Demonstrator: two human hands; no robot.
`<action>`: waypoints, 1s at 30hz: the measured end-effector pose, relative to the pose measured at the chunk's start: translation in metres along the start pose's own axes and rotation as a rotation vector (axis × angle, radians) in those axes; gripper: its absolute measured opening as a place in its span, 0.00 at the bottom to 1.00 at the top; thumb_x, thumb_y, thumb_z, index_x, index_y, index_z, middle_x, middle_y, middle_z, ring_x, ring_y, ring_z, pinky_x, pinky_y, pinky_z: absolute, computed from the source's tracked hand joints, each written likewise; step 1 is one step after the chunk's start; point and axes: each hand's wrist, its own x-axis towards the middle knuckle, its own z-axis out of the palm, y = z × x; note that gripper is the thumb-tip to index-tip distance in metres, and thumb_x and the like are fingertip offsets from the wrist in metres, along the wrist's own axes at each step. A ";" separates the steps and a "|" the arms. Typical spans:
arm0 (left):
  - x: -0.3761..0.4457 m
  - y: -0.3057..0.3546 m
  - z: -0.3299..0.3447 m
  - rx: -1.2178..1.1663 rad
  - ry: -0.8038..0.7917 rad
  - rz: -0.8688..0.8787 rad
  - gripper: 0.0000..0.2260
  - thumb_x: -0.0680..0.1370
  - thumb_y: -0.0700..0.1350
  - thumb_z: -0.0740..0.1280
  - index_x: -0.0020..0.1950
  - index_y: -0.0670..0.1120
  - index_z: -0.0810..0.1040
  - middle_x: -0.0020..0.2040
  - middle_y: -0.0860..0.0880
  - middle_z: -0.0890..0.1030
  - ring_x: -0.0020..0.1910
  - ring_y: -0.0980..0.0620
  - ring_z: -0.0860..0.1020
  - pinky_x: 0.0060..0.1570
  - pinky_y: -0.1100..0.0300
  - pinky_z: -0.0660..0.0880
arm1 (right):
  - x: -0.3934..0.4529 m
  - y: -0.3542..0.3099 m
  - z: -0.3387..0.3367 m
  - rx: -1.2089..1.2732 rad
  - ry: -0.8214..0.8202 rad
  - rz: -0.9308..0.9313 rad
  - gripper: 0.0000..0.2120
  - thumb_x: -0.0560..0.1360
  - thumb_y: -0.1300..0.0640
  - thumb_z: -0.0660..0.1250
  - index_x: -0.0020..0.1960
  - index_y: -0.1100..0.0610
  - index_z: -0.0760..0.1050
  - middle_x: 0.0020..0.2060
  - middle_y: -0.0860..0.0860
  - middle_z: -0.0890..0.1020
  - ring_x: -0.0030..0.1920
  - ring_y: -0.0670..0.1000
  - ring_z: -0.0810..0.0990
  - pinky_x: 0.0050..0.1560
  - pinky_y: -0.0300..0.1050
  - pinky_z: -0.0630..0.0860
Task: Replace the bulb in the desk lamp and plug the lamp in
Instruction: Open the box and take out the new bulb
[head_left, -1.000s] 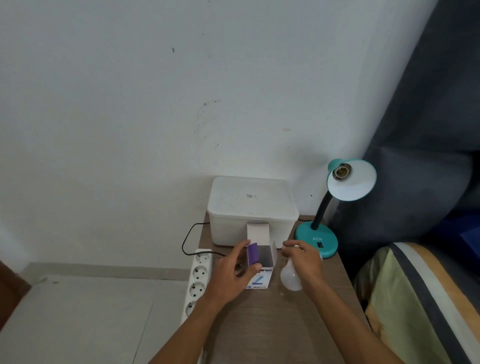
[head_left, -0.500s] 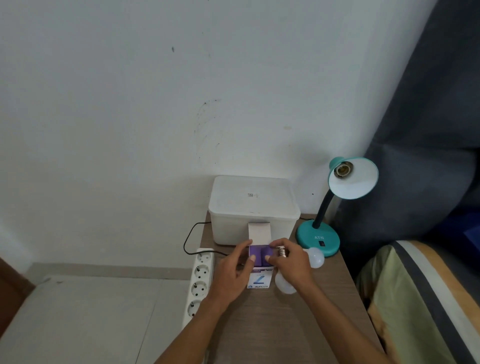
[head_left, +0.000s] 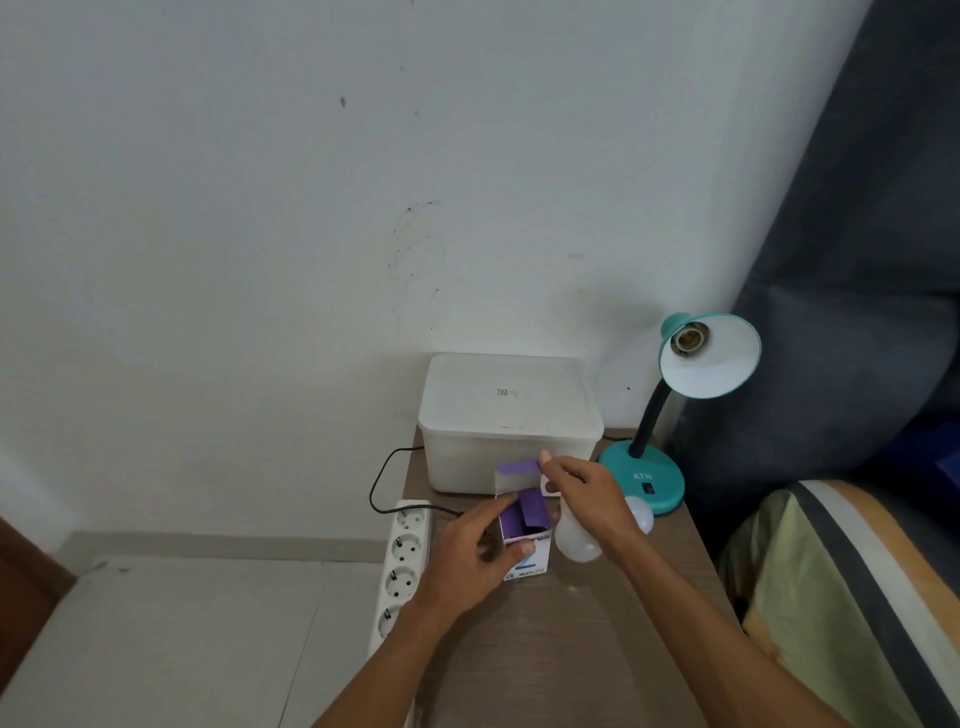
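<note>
Purple and white, the small bulb box (head_left: 524, 535) stands mid-frame on the wooden table (head_left: 571, 649). The left hand (head_left: 475, 556) grips it. The right hand (head_left: 587, 499) pinches its top flap and holds a white bulb (head_left: 574, 543). Right of them, the teal lamp (head_left: 647, 475) reads "ATN"; its socket is bare.
</note>
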 end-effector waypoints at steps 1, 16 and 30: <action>0.000 -0.001 0.000 -0.009 -0.008 -0.011 0.29 0.77 0.57 0.75 0.76 0.53 0.74 0.67 0.55 0.81 0.63 0.57 0.82 0.55 0.54 0.85 | 0.000 0.001 -0.001 -0.008 0.000 -0.019 0.14 0.78 0.42 0.65 0.46 0.49 0.84 0.40 0.44 0.85 0.44 0.42 0.83 0.42 0.36 0.74; 0.003 -0.008 0.004 -0.091 -0.054 -0.119 0.38 0.74 0.54 0.79 0.76 0.72 0.60 0.72 0.51 0.78 0.68 0.55 0.80 0.63 0.52 0.82 | -0.016 0.027 -0.018 -0.015 -0.138 -0.094 0.03 0.73 0.61 0.75 0.44 0.54 0.82 0.41 0.52 0.85 0.36 0.47 0.82 0.35 0.41 0.80; 0.001 -0.009 0.009 -0.020 -0.059 -0.023 0.33 0.73 0.69 0.72 0.76 0.72 0.64 0.68 0.50 0.81 0.62 0.55 0.84 0.55 0.55 0.85 | -0.023 0.037 -0.007 -0.225 -0.128 -0.133 0.11 0.73 0.53 0.74 0.53 0.42 0.80 0.51 0.45 0.81 0.49 0.45 0.81 0.48 0.45 0.82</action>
